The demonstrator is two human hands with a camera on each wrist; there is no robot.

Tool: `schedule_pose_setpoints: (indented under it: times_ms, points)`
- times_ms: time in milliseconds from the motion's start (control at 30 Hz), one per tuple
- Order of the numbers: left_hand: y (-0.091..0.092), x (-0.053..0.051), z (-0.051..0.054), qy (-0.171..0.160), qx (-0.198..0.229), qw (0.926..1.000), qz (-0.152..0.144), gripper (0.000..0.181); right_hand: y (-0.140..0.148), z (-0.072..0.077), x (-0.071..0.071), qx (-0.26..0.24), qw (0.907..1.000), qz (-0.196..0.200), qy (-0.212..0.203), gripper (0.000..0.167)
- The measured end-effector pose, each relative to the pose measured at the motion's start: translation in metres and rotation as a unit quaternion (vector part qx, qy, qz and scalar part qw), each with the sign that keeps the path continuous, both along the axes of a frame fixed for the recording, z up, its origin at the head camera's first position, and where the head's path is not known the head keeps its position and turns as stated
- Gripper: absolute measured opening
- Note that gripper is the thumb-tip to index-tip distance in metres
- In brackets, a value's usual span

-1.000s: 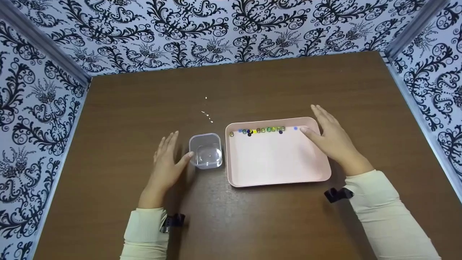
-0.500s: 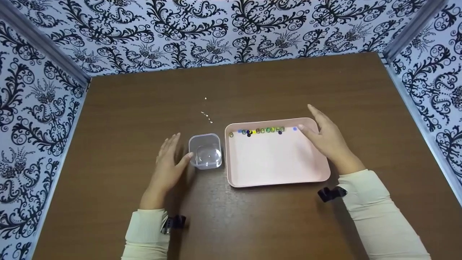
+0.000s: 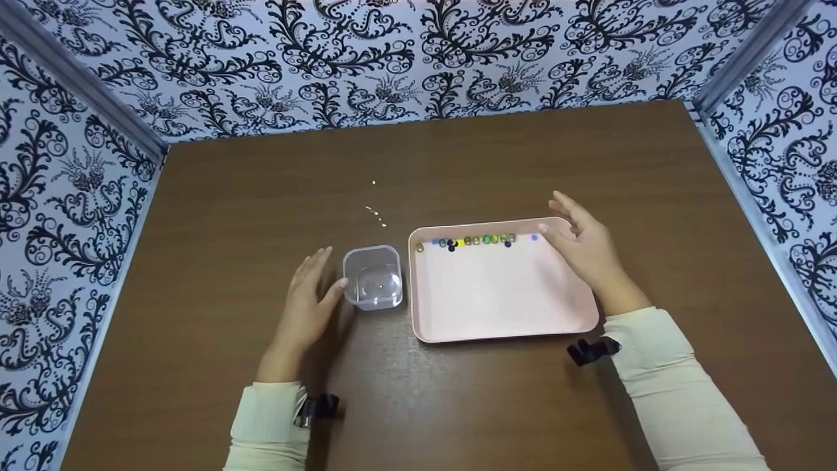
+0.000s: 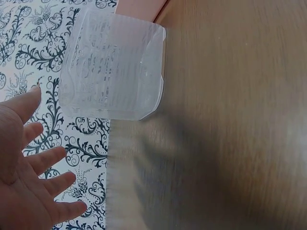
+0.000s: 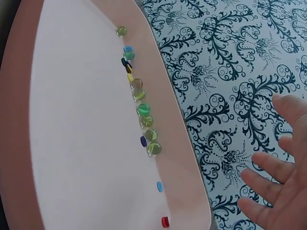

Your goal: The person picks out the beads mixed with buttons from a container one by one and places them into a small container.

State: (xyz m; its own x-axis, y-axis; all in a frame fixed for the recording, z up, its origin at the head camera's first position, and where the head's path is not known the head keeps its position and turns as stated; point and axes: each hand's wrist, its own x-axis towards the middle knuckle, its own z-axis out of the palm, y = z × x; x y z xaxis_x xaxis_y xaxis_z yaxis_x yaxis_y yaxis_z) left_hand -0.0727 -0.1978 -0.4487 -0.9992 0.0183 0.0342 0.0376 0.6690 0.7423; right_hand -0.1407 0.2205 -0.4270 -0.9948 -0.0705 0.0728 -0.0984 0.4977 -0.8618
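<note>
A clear square plastic container (image 3: 373, 278) stands on the brown table, left of a pink tray (image 3: 503, 294). My left hand (image 3: 307, 307) is beside the container with its fingers spread; the thumb is close to the rim, and I cannot tell from the head view if it touches. In the left wrist view the thumb (image 4: 24, 103) looks apart from it. Over the tray's far right corner is my right hand (image 3: 588, 255), fingers loosely extended and holding nothing. Glass marbles (image 5: 144, 109) line the tray's far side, among small flat discs such as a blue disc (image 5: 159, 187) and a red disc (image 5: 165, 222).
Small white specks (image 3: 374, 210) lie on the table (image 3: 274, 190) behind the container. Walls with a black-and-white scroll pattern (image 3: 353, 59) enclose the back and both sides. Dark straps (image 3: 592, 351) sit at the wrists.
My right hand has drifted slightly left over the tray's corner. The left hand has shifted a little to the right. Container, tray and marbles stay in place.
</note>
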Motion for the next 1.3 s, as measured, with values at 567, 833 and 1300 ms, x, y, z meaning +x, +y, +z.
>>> schedule_pose_setpoints:
  times_ms: [567,833,1300]
  points:
    - [0.001,-0.003,-0.006,0.016,0.016,0.9997,0.012,0.054,-0.005,-0.007,-0.004,-0.036,0.9993,-0.005,-0.012,0.062]
    - [0.001,-0.002,-0.006,0.005,0.024,0.9997,0.008,0.054,-0.004,-0.014,-0.006,-0.043,0.9986,-0.004,-0.031,0.062]
    - [0.005,-0.006,-0.01,0.02,0.023,0.9995,0.002,0.052,-0.007,-0.018,-0.009,-0.064,0.9956,-0.014,-0.067,0.059]
